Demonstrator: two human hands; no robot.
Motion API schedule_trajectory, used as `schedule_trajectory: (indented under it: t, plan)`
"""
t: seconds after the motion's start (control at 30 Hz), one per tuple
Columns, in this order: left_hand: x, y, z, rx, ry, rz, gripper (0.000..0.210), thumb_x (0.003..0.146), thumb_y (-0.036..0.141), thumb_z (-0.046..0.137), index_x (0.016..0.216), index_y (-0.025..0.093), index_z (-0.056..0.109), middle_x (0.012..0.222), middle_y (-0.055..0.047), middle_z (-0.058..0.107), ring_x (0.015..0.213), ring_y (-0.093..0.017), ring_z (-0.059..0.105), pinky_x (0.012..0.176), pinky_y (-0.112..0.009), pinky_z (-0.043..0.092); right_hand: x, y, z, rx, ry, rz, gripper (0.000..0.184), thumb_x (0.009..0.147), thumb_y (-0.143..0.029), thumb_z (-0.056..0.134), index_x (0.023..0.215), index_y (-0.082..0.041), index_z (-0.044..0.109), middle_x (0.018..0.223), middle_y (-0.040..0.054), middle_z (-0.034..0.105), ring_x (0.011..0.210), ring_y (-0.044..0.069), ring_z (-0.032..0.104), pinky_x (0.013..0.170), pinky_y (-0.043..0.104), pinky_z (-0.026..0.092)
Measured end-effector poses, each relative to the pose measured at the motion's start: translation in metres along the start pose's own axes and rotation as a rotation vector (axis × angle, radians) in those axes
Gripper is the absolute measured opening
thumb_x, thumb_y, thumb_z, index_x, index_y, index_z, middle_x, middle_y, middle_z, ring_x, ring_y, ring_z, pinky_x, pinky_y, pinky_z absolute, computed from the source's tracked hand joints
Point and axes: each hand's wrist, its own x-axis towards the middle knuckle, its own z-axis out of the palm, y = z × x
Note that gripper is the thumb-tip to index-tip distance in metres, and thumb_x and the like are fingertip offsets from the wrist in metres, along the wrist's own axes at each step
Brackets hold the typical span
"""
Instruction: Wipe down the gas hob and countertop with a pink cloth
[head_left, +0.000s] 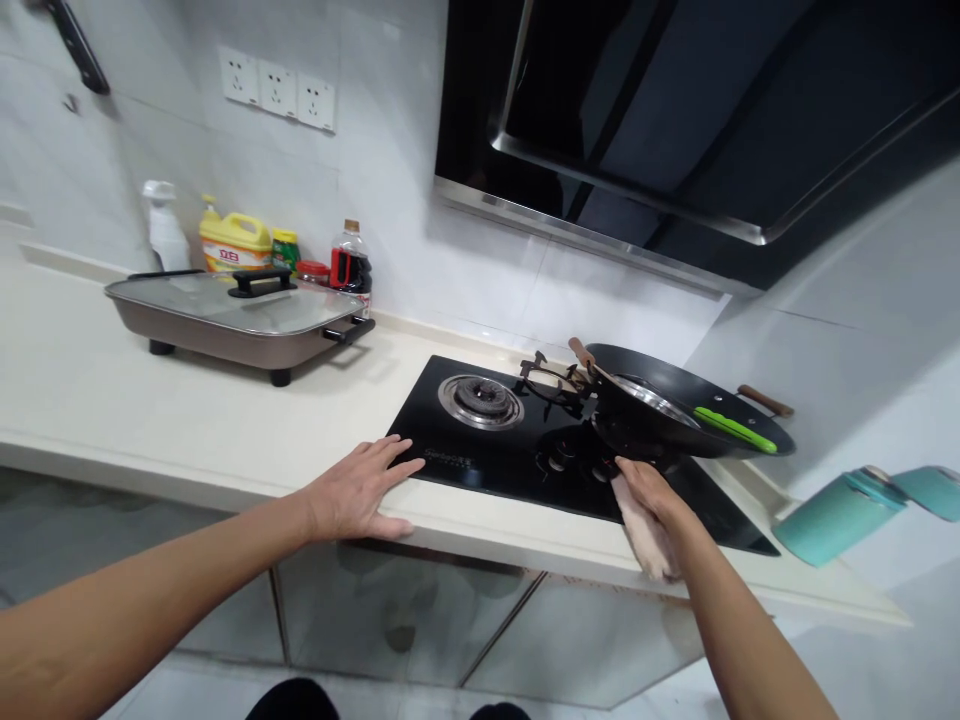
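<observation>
My left hand rests with spread fingers on the counter's front edge, its fingertips at the left front corner of the black gas cooktop. In my right hand is a pale cloth, its lower end hanging over the counter edge. The fingertips of that hand are on the cooktop beside the control knobs. Behind them a black wok with wooden handles sits on the right burner, with a green-handled utensil and something shiny in it. A loose pan support leans against the wok. The left burner is uncovered.
A lidded electric pan stands on the counter at left. Behind it are a white spray bottle, a yellow jug and a dark sauce bottle. A range hood overhangs the cooktop; a teal container stands at right.
</observation>
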Motion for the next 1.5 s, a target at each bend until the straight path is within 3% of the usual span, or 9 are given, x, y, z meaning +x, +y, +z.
schedule_trajectory:
  t: [0.2, 0.37, 0.5, 0.67, 0.87, 1.0, 1.17, 1.3, 1.5]
  plan:
    - [0.0, 0.004, -0.002, -0.005, -0.036, -0.027, 0.092, 0.082, 0.077, 0.06, 0.154, 0.02, 0.048, 0.165, -0.022, 0.035, 0.151, -0.044, 0.032, 0.12, -0.061, 0.028, -0.026, 0.0, -0.015, 0.084, 0.002, -0.007, 0.061, 0.099, -0.055, 0.036, 0.141, -0.019, 0.061, 0.146, 0.0122, 0.059, 0.137, 0.026, 0.053, 0.119, 0.043, 0.039]
    - [-0.001, 0.002, 0.001, -0.02, -0.021, -0.015, 0.093, 0.083, 0.078, 0.058, 0.154, 0.02, 0.047, 0.165, -0.022, 0.034, 0.152, -0.043, 0.031, 0.121, -0.06, 0.026, -0.051, 0.014, -0.029, 0.084, 0.033, -0.081, 0.057, 0.094, -0.057, 0.046, 0.136, -0.023, 0.065, 0.154, 0.0093, 0.051, 0.143, 0.028, 0.046, 0.122, 0.043, 0.035]
    - [-0.002, -0.001, 0.007, -0.028, 0.002, -0.018, 0.094, 0.082, 0.079, 0.059, 0.155, 0.021, 0.047, 0.165, -0.021, 0.035, 0.152, -0.044, 0.031, 0.122, -0.06, 0.024, -0.066, 0.014, -0.01, -0.039, 0.002, -0.087, 0.06, 0.093, -0.053, 0.047, 0.144, -0.023, 0.057, 0.15, 0.0089, 0.055, 0.14, 0.029, 0.05, 0.121, 0.048, 0.037]
    - [-0.001, -0.002, 0.009, -0.037, 0.009, -0.02, 0.093, 0.083, 0.08, 0.056, 0.155, 0.022, 0.047, 0.165, -0.021, 0.035, 0.152, -0.043, 0.031, 0.121, -0.06, 0.024, -0.075, -0.011, 0.018, -0.139, 0.112, -0.1, 0.06, 0.095, -0.048, 0.04, 0.142, -0.015, 0.055, 0.147, 0.0155, 0.056, 0.14, 0.033, 0.047, 0.12, 0.051, 0.035]
    - [-0.001, 0.0, 0.005, -0.022, -0.015, -0.031, 0.093, 0.082, 0.078, 0.059, 0.155, 0.021, 0.047, 0.165, -0.021, 0.035, 0.152, -0.043, 0.031, 0.121, -0.059, 0.025, -0.099, -0.043, 0.026, -0.166, 0.2, -0.238, 0.054, 0.098, -0.046, 0.035, 0.134, -0.012, 0.057, 0.132, 0.0191, 0.062, 0.126, 0.034, 0.055, 0.11, 0.052, 0.044]
    - [0.0, 0.001, 0.002, -0.006, -0.044, -0.039, 0.093, 0.083, 0.078, 0.058, 0.155, 0.021, 0.047, 0.166, -0.021, 0.034, 0.152, -0.043, 0.031, 0.121, -0.06, 0.026, -0.108, -0.076, 0.033, -0.036, 0.136, -0.342, 0.044, 0.1, -0.043, 0.039, 0.134, -0.022, 0.057, 0.138, 0.0122, 0.06, 0.129, 0.03, 0.054, 0.111, 0.049, 0.043]
    - [0.0, 0.001, -0.002, 0.008, -0.057, -0.037, 0.092, 0.084, 0.079, 0.056, 0.155, 0.022, 0.047, 0.166, -0.02, 0.035, 0.152, -0.042, 0.032, 0.122, -0.057, 0.027, -0.099, -0.106, 0.035, 0.075, 0.035, -0.401, 0.042, 0.1, -0.037, 0.041, 0.137, -0.024, 0.056, 0.145, 0.0092, 0.056, 0.134, 0.027, 0.05, 0.116, 0.048, 0.038]
    - [-0.001, -0.002, -0.001, 0.019, -0.036, -0.038, 0.091, 0.083, 0.08, 0.055, 0.156, 0.025, 0.047, 0.165, -0.017, 0.037, 0.151, -0.041, 0.035, 0.121, -0.057, 0.029, -0.093, -0.088, 0.023, 0.141, -0.017, -0.365, 0.037, 0.099, -0.037, 0.041, 0.131, -0.026, 0.057, 0.135, 0.0078, 0.059, 0.126, 0.025, 0.054, 0.111, 0.045, 0.043]
    - [-0.001, -0.005, 0.001, 0.044, -0.002, 0.008, 0.09, 0.084, 0.08, 0.055, 0.155, 0.024, 0.049, 0.163, -0.018, 0.04, 0.149, -0.041, 0.038, 0.119, -0.057, 0.034, -0.085, 0.006, 0.011, 0.089, 0.174, -0.085, 0.054, 0.092, -0.052, 0.048, 0.134, -0.021, 0.058, 0.136, 0.0121, 0.048, 0.123, 0.027, 0.055, 0.109, 0.041, 0.044]
